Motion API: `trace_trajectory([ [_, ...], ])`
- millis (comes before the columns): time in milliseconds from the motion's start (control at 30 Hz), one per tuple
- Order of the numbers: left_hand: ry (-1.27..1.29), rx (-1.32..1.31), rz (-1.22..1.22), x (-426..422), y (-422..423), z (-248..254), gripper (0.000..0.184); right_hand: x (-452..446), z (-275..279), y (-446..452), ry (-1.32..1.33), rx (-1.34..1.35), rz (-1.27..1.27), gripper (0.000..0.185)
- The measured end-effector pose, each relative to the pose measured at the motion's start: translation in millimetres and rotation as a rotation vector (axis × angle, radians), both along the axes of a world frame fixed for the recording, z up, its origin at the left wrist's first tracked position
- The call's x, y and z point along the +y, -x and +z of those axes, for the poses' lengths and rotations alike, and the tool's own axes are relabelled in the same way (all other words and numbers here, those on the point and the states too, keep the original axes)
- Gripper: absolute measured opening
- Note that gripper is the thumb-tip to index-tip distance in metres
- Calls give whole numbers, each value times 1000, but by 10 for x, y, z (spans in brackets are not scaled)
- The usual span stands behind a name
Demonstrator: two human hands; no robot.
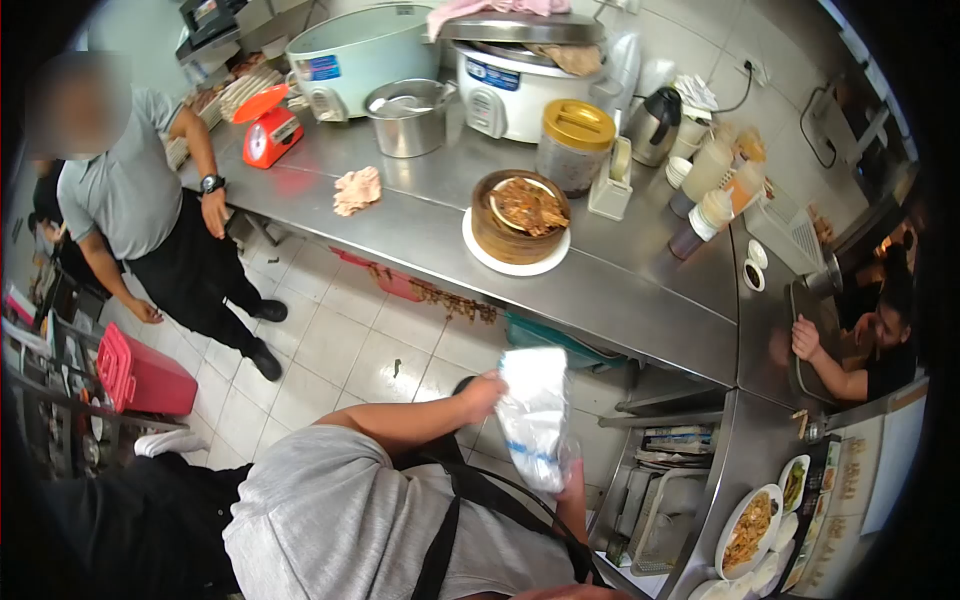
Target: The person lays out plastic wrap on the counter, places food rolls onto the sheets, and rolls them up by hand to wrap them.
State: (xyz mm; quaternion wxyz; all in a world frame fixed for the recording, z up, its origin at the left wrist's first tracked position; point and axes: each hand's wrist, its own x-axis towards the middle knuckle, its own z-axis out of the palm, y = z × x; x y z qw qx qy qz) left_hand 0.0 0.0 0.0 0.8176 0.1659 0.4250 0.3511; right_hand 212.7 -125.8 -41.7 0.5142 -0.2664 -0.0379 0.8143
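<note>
A clear plastic packet with white contents and a blue stripe point(532, 415) is held up in front of my body, above the floor. My left hand point(486, 394) is closed on its upper left edge. At its lower right end, my right hand point(573, 482) grips the packet, with its fingers partly hidden behind the shiny plastic. Beyond the packet, a round wooden steamer point(500, 235) holding brown cooked food point(528, 206) sits on a white plate point(515, 268) on the steel counter point(640, 300).
Along the counter stand a gold-lidded tub point(577, 140), a rice cooker point(510, 100), a metal pot point(408, 120), a red scale point(270, 130) and sauce bottles point(700, 225). A co-worker point(150, 190) stands left; another person point(870, 350) leans in right. Dishes of food point(750, 530) are lower right.
</note>
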Motion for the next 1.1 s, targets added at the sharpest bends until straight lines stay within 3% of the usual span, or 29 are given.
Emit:
trace_trajectory([
  [67,1,8,54,102,92,29,43,200,-243,-224,192,70,47,64],
  [100,13,14,102,-242,637,353,43,-120,122,250,125,-57,89,63],
  [167,-32,22,207,-238,973,470,44,91,406,571,-96,-303,181,62],
  [300,-103,12,348,-216,1675,724,47,549,880,1281,-100,-644,457,63],
  [433,-227,-142,546,-205,2414,1099,42,1019,1150,2172,-360,-784,466,59],
  [533,-300,-227,619,-144,3163,1078,43,1406,1387,3027,-607,-755,528,61],
  [700,-341,-38,747,-163,4586,1131,37,2278,2303,4334,-1182,-729,1066,63],
  [767,-349,-6,867,-232,5081,1182,39,2969,2065,4707,-1075,-1041,797,65],
  [833,-390,11,956,-302,5534,1167,43,3755,2028,4966,-1215,-1845,563,60],
  [900,-386,8,1106,-381,5894,1141,40,3841,1995,5192,-686,-2046,54,42],
  [1000,-389,-33,1149,-476,6373,1020,44,4466,756,5351,-1094,-2557,34,21],
  [1067,-386,-38,1188,-381,6625,965,45,3801,1427,5815,-1158,-2054,-64,14],
  [1100,-379,-37,1208,-328,6708,933,45,3573,1423,5965,-1373,-2014,-153,15],
])
